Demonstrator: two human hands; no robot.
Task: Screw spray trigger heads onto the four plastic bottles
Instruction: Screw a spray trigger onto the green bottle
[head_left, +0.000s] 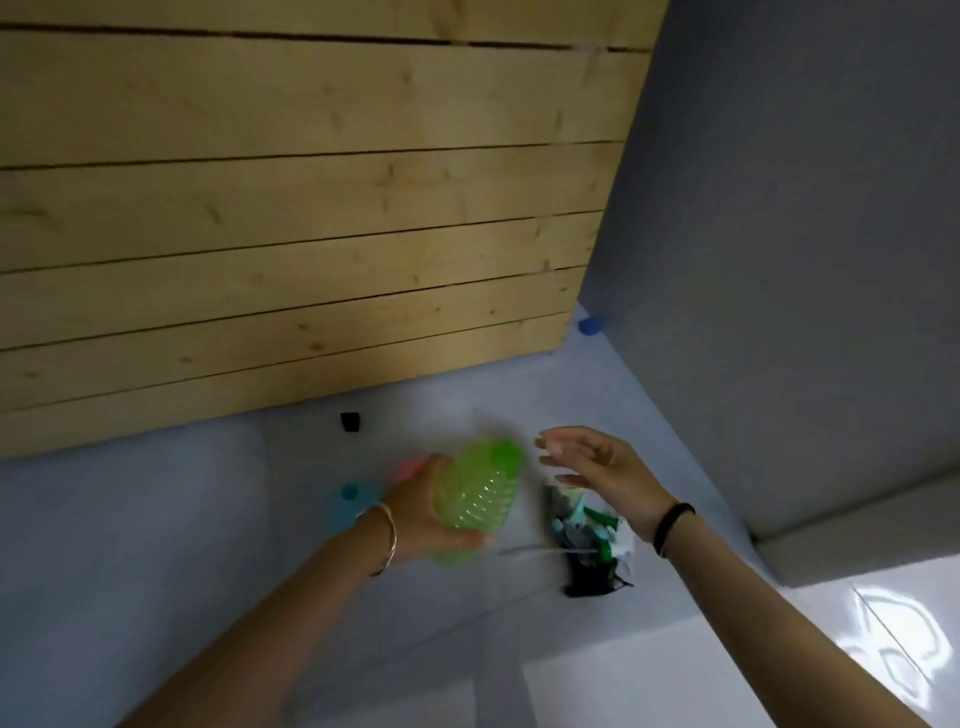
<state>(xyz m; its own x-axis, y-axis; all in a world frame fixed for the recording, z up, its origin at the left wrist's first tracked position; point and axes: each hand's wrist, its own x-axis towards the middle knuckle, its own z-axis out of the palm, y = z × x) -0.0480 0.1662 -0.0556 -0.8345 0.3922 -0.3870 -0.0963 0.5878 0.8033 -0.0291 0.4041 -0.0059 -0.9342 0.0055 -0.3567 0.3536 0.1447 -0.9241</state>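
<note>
My left hand (423, 512) grips a translucent green plastic bottle (475, 493), tilted with its neck pointing up and away. My right hand (597, 475) hovers just right of the bottle's top, fingers spread and holding nothing. Under the right hand lies a pile of spray trigger heads (589, 540) in green, white, grey and black, with a thin dip tube sticking out to the left. A blue bottle (349, 501) and a red one (410, 467) stand behind my left hand, mostly hidden and blurred.
A wall of wooden planks (291, 234) rises behind the pale work surface (156, 519). A small black cap (350, 421) lies near its base, and a blue cap (591, 325) sits at the far corner. A grey wall (779, 260) closes the right side.
</note>
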